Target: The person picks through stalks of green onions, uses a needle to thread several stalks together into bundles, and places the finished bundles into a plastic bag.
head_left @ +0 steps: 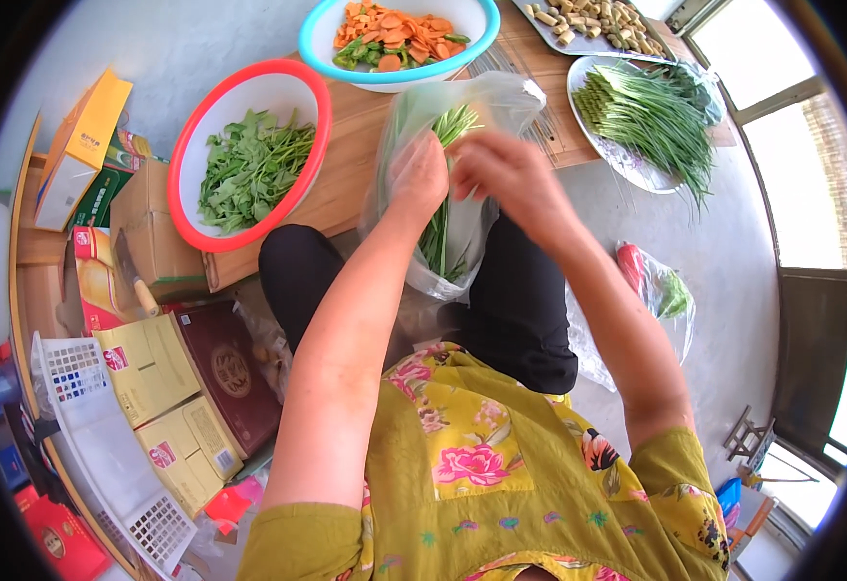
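Note:
My left hand [420, 174] grips a bunch of garlic chives [456, 123] near its pale cut ends, over an open clear plastic bag [507, 88]. Long green leaves hang below the fist, within the bag, between my knees. Beside the cut ends is my right hand [502, 174], blurred by motion with its fingers bent. Whether it pinches a stalk cannot be made out. To the right, more chives [648, 120] lie lined up on an oval metal plate [585, 134], their leaves hanging past its edge.
On the wooden table [354, 138] stand a red-rimmed basin [320, 116] of leafy greens and a blue-rimmed basin [309, 54] of cut carrots and green peppers. A metal tray [576, 49] holds short, pale brown pieces. Thin skewers [532, 120] lie behind the bag. A knife [133, 272] rests among boxes at left.

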Motion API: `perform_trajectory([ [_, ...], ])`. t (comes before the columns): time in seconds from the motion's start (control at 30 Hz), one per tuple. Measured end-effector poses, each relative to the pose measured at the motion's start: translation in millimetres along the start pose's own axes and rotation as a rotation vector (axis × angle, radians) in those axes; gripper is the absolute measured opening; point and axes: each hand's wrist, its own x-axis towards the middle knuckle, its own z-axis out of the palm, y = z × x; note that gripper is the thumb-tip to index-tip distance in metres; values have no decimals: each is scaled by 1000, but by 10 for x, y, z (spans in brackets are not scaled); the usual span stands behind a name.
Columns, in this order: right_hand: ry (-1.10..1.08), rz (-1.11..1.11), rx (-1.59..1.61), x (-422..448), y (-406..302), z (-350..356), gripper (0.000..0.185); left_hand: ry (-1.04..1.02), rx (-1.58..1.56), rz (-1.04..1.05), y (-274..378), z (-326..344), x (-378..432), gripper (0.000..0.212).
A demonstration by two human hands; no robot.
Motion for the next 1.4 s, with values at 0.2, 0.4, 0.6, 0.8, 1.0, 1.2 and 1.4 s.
perform_trajectory([
  [0.2, 121, 392, 39, 611, 898, 67, 36, -58, -35, -86, 105, -157, 30, 16],
  [0.4, 140, 635, 103, 894, 1132, 253, 44, -193, -153, -102, -40, -251, 53, 35],
  [0.6, 361, 271, 195, 1272, 1888, 330, 26, -432, -481, -262, -100, -329, -16, 60],
  [0.8, 429, 307, 140, 1362, 1879, 461, 16, -761, -459, -400, -332, -486, -155, 48],
  [1.0, 537, 356, 598, 1457, 1707, 569, 11, -801, -634, -337, -608, -512, -219, 59],
  [1.2, 518, 343, 780, 1273, 1051, 486, 6, -823, -534, -270, -522, -831, -216, 87],
  [1.4, 486, 415, 840, 1271, 1085, 318, 7, -1058, -320, -180, -319, -1074, 11, 62],
])
